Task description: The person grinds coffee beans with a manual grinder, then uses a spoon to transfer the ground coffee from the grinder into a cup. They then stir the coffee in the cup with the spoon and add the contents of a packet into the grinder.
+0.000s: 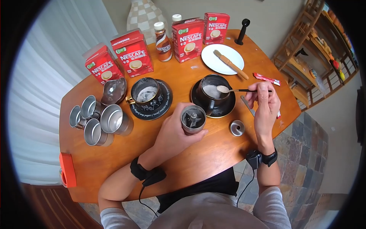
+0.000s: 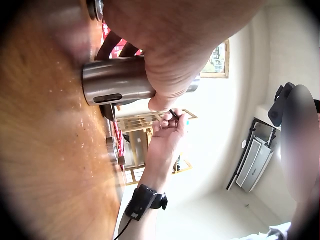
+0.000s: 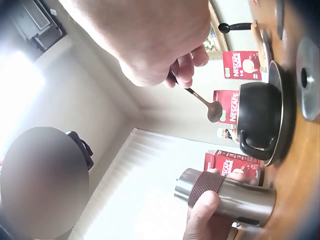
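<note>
My left hand (image 1: 171, 131) grips a steel hand coffee grinder (image 1: 193, 119) near the front of the table, its open top showing a central shaft. The right wrist view shows a brown ribbed band on the grinder (image 3: 206, 189). My right hand (image 1: 265, 105) pinches the dark handle of a small spoon (image 1: 238, 90). Pale powder (image 1: 222, 89) fills the spoon's bowl, held over a black cup (image 1: 217, 104) on a black saucer (image 1: 227, 108). More pale powder lies inside that cup. The grinder's round metal lid (image 1: 237, 128) sits between my hands.
Left of the grinder, a second black cup (image 1: 133, 92) with powder stands on a lettered saucer (image 1: 162, 105), near several steel cups (image 1: 114, 119). Red Nescafe boxes (image 1: 136, 57) and a bottle (image 1: 164, 47) line the back. A brush (image 1: 230, 64) lies across a white plate (image 1: 209, 57).
</note>
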`<state>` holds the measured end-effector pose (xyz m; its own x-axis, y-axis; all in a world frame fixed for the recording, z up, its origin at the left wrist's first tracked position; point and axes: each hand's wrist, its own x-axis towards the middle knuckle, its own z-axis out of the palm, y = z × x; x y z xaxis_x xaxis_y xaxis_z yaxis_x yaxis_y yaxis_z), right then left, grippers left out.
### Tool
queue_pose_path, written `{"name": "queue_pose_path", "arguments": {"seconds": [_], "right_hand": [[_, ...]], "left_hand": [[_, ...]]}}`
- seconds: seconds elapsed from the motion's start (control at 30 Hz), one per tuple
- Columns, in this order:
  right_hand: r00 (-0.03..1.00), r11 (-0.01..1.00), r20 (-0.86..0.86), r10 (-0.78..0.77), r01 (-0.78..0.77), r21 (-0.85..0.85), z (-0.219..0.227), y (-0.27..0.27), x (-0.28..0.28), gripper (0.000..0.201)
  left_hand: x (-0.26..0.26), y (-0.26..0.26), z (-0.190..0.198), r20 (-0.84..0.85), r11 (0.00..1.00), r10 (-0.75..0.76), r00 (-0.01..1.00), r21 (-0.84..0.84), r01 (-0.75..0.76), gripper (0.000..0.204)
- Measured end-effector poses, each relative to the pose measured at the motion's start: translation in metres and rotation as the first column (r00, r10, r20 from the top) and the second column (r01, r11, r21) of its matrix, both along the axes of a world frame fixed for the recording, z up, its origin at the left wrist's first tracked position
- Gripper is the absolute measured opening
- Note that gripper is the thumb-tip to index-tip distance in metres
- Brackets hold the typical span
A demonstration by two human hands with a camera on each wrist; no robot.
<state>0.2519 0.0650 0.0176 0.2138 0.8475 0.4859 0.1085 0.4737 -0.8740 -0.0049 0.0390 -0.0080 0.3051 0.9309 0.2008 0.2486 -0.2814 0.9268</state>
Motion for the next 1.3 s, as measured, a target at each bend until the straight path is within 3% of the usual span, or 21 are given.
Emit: {"name": "queue_pose_path", "arguments": {"seconds": [0.17,0.33,0.6,0.67,0.8,1.0,1.13,1.17,1.3], "right_hand": [[0.997,0.999,0.051,0.050,-0.051,0.006,0.006,-0.002,-0.016,0.035],[0.974,0.999,0.227,-0.014,0.025,-0.045,0.002,0.007,-0.018,0.034],[0.833,0.988,0.552,-0.030,0.107,-0.108,0.001,0.021,-0.020,0.029],[0.795,0.991,0.605,-0.045,0.111,-0.071,-0.001,0.024,-0.022,0.027],[0.743,0.990,0.667,-0.047,0.123,-0.068,0.004,0.024,-0.026,0.024],[0.717,0.990,0.697,-0.024,0.115,-0.085,0.012,0.020,-0.028,0.025],[0.827,0.995,0.560,-0.052,0.088,-0.038,0.020,0.027,-0.019,0.027],[0.892,0.999,0.452,-0.014,0.036,-0.038,0.027,0.026,-0.024,0.028],[0.938,0.991,0.323,0.123,-0.101,-0.084,0.048,0.027,-0.052,0.029]], "left_hand": [[0.002,-0.002,0.008,-0.010,1.000,0.015,1.000,-0.016,-0.016,0.060],[0.001,-0.002,0.011,-0.022,1.000,0.004,1.000,-0.023,-0.005,0.061],[0.001,-0.002,0.009,-0.032,1.000,0.004,0.999,-0.006,-0.004,0.062],[0.000,-0.001,0.005,-0.045,0.999,0.008,0.999,0.049,-0.005,0.065],[0.000,-0.002,0.009,-0.030,1.000,0.008,1.000,-0.011,-0.008,0.061],[0.000,0.000,0.000,-0.014,1.000,0.015,1.000,0.027,-0.015,0.062],[0.000,-0.001,0.001,-0.027,1.000,0.010,1.000,0.015,-0.010,0.063],[-0.001,0.000,0.002,-0.032,1.000,0.002,0.999,0.011,-0.002,0.065],[-0.001,0.000,0.003,-0.031,1.000,-0.009,0.999,0.011,0.009,0.068]]}}
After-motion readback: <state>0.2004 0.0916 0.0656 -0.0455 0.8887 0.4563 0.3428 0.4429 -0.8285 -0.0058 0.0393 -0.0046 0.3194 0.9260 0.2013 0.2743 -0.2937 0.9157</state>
